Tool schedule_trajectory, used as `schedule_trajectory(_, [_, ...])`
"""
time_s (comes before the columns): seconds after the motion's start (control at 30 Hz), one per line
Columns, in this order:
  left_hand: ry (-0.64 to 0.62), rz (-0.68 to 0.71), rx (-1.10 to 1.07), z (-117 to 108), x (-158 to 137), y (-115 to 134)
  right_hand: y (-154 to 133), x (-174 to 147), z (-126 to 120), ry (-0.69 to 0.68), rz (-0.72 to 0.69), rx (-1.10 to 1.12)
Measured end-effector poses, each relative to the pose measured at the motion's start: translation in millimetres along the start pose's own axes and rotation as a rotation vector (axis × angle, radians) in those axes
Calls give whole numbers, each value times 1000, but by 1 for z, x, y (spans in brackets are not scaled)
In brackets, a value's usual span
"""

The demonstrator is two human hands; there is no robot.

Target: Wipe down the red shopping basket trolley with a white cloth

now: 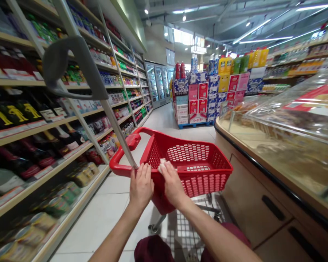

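A red plastic shopping cart (pixel 202 179) with perforated basket walls stands right in front of me. My left hand (pixel 142 185) lies over its near rim, fingers curled onto the red edge beside the foot of a grey metal pole (pixel 117 125). To the right, my right hand (pixel 173 185) pinches a small crumpled white cloth (pixel 161 165) against the same rim. The cloth is mostly covered by the fingers, so its exact kind is unclear. A grey plastic bracket (pixel 94 78) sits high on the pole. No goods show inside the basket.
Shelves of bottles and cans (pixel 98 136) line the left side. A glass-topped counter (pixel 265 133) runs close along the right. Ahead, stacked drink boxes (pixel 198 100) stand on a blue pallet (pixel 198 124), with glass-door fridges (pixel 158 83) beyond. White tiled floor (pixel 98 214) lies underneath.
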State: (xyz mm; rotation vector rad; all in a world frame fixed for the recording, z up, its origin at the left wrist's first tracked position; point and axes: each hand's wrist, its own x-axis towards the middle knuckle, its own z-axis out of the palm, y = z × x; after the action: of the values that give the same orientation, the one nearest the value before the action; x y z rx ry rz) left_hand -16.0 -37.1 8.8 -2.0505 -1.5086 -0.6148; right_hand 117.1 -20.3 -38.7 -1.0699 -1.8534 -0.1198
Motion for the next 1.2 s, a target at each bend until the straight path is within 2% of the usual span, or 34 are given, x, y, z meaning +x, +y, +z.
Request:
schedule_trajectory(0.07, [78, 11, -62, 1, -3, -7, -15, 5, 6, -13, -45, 28])
schedule_trajectory(0.17, [167, -9, -160, 3, -11, -15, 0, -3, -2, -16, -68, 21])
schedule_trajectory(0.23, [176, -20, -186, 5, -16, -17, 16, -9, -8, -9, -14, -7])
schedule_trajectory(0.3, [173, -48, -190, 7, -17, -15, 17, -7, -6, -12, 57, -32])
schedule_trajectory(0.37, [171, -89, -190, 8, -16, -14, 0, 3, 3, -31, 75, -31])
schedule_trajectory(0.47, [161, -108, -184, 8, -13, -15, -36, 22, 21, -58, 12, -9])
schedule_trajectory(0.53, [158, -86, -177, 7, -13, -18, -42, 25, 24, -69, -43, 0])
schedule_trajectory(0.63, [142, -57, -148, 5, -13, -22, -12, 9, 9, -64, -38, -10])
schedule_trajectory(0.73, [83, -21, -101, 3, -10, -18, 27, -9, -9, -33, 105, -52])
schedule_trajectory(0.83, [-30, 32, -65, 4, -1, -3, 32, -8, -12, -57, 166, -68])
schedule_trajectory(0.97, [-153, 39, 4, 9, 7, 16, 26, -4, -11, -117, 65, -83])
schedule_trajectory(1.03, [-172, 33, 19, 10, 8, 20, 42, -12, -21, -99, 67, -119])
schedule_trajectory(1.13, [-169, 42, 15, 12, 9, 25, 73, -30, -40, -32, 142, -184])
schedule_trajectory(1.2, [-167, 44, 7, 13, 9, 33, 81, -36, -45, -11, 178, -209])
